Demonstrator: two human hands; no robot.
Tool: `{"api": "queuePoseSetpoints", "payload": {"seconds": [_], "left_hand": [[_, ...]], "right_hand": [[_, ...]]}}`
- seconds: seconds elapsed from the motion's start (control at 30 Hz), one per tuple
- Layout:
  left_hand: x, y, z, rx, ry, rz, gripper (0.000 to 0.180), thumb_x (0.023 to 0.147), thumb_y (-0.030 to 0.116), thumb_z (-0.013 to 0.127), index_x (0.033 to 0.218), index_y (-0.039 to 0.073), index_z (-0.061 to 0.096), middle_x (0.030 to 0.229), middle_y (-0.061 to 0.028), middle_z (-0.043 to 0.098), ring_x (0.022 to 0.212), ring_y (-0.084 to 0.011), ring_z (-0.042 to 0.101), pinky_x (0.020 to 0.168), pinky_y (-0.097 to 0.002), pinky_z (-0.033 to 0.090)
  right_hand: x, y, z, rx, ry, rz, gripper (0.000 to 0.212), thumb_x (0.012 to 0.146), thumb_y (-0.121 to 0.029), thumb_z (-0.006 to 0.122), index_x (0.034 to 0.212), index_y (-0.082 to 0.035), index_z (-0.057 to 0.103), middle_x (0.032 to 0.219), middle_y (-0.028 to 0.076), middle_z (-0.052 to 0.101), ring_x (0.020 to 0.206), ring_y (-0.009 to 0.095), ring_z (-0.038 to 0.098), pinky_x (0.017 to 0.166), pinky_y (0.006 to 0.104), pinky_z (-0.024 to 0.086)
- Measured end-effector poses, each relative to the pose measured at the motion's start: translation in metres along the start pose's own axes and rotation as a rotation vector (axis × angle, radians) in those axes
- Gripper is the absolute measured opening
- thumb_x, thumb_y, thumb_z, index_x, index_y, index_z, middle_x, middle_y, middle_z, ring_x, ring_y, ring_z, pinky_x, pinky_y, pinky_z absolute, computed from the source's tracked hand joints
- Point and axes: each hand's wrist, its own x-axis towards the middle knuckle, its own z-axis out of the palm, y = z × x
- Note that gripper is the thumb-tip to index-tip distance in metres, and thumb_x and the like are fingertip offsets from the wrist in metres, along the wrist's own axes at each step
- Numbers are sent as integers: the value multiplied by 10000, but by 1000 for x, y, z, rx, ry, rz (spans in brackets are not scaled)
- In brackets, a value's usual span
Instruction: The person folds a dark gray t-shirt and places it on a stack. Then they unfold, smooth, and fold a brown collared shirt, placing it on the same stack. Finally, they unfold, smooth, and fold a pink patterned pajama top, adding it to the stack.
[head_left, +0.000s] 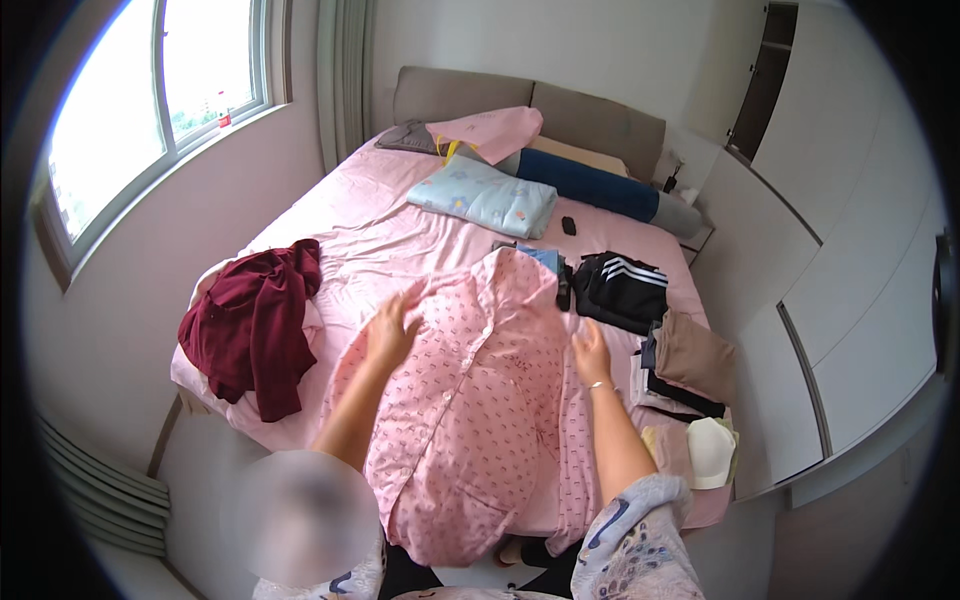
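A pink button-front pajama shirt (465, 400) with a small dark print is spread before me, its lower hem hanging over the bed's near edge. My left hand (392, 335) is at its left shoulder, thumb and fingers apart near the cloth. Beside the right shoulder and sleeve is my right hand (593, 355), open with its fingers loosely bent. Whether its fingertips touch the fabric is hard to see. The shirt's upper edge is slightly blurred. Just beyond the collar lies some blue folded clothing (540, 258), partly covered by the shirt.
A dark red garment (250, 325) is heaped on the bed's left. Along the right lie folded black clothes (622, 292), a brown folded stack (692, 355) and a cream bra (711, 452). Farther back are a light blue quilt (485, 195), a dark blue bolster (585, 180) and a small black object (569, 226).
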Motion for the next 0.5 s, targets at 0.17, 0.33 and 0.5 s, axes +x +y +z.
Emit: {"api": "queuePoseSetpoints", "payload": {"seconds": [0.17, 0.33, 0.5], "left_hand": [[-155, -37, 13, -156, -79, -12, 368, 763, 80, 584, 1123, 27, 533, 1164, -206, 505, 1093, -362, 471, 925, -438, 387], [-247, 21, -18, -207, -217, 72, 313, 727, 81, 620, 1032, 29, 572, 1058, -171, 546, 939, -323, 542, 782, -394, 464], [-300, 108, 3, -195, -510, 194, 495, 698, 323, 680, 1089, 50, 549, 1004, -148, 551, 914, -302, 554, 748, -386, 476]], "right_hand": [[-169, 43, -26, -187, -147, 25, 428, 804, -101, 574, 1204, 11, 470, 1181, 184, 528, 1090, 307, 512, 917, 348, 412], [-272, 36, -109, -307, 99, 577, 520, 752, -204, 677, 1169, 8, 451, 1027, 190, 565, 904, 293, 561, 793, 362, 457], [-332, 32, -110, -322, -89, 354, 576, 718, -210, 702, 1175, 11, 430, 925, 180, 584, 774, 233, 570, 706, 341, 469]]}}
